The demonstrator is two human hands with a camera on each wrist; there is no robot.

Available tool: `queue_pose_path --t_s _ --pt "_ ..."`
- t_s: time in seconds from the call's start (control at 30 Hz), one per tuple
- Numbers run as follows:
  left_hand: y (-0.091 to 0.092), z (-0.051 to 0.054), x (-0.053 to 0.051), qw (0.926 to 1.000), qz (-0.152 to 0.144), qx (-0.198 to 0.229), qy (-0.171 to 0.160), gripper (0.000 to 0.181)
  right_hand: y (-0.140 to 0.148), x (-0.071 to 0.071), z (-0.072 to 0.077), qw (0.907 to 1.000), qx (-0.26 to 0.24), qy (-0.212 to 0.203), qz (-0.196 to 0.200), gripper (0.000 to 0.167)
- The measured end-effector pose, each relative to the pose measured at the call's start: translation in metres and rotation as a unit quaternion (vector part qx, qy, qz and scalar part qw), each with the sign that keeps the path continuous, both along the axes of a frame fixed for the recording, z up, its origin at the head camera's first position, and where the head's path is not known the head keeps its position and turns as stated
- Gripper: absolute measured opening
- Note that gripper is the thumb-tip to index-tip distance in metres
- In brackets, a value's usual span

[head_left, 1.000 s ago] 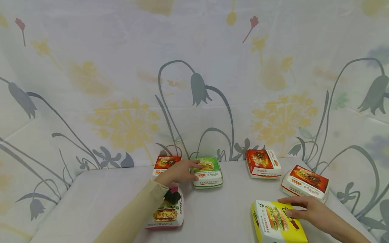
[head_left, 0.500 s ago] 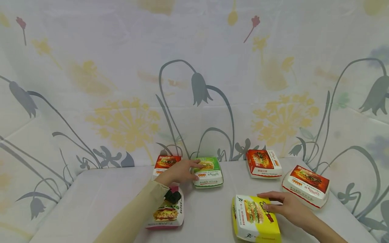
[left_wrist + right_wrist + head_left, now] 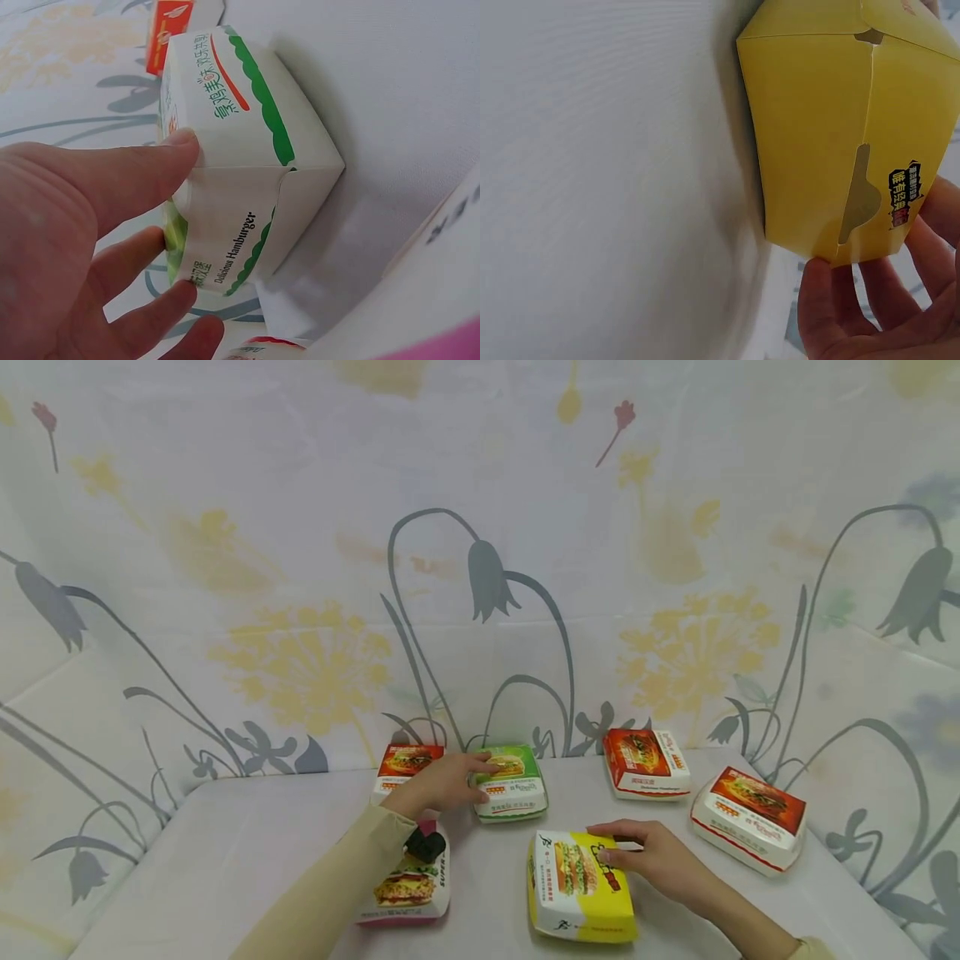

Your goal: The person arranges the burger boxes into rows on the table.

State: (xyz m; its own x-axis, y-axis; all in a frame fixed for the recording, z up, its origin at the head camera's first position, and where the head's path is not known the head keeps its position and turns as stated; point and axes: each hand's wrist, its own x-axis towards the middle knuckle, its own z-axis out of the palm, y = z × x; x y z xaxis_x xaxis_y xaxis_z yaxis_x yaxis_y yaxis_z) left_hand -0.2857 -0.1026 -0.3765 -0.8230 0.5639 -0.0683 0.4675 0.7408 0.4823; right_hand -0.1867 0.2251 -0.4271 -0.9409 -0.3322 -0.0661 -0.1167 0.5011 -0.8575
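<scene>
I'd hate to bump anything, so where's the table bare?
The widest bare patch of table lies left of the left sleeve; another runs between the pink box and yellow box. It's crowded around the left hand, by the green box, pink box and leftmost red box.

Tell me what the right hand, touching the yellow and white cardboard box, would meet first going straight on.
The right hand would likely meet the green and white cardboard box first, ahead to its left; depth is hard to judge.
</scene>
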Motion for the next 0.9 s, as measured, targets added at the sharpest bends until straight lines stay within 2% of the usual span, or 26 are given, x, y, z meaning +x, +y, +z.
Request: queue_pose_path --t_s 0.13,0.33,0.53,0.67,0.9 --pt "0.001 0.0 0.0 1.0 0.005 0.002 0.002 0.05 -0.012 -0.005 -0.001 0.9999 -0.008 0.002 0.007 0.045" --pt "0.0 -0.003 -0.003 0.9998 -0.002 0.009 0.016 0.05 -0.028 -0.012 -0.002 0.9998 -0.016 -0.002 0.008 0.045" --pt "-0.004 -0.001 -0.002 0.9983 -0.003 0.042 0.04 0.052 -0.039 -0.017 -0.002 0.9998 -0.012 0.006 0.012 0.043" --pt "-0.009 0.005 0.001 0.9958 0.001 0.064 0.065 0.05 -0.043 -0.019 -0.001 0.9998 -0.01 0.01 0.016 0.043" --pt "-0.016 0.014 0.014 0.9941 -0.003 0.09 0.061 0.043 -0.047 -0.019 0.0 0.9999 -0.011 0.003 0.012 0.041"
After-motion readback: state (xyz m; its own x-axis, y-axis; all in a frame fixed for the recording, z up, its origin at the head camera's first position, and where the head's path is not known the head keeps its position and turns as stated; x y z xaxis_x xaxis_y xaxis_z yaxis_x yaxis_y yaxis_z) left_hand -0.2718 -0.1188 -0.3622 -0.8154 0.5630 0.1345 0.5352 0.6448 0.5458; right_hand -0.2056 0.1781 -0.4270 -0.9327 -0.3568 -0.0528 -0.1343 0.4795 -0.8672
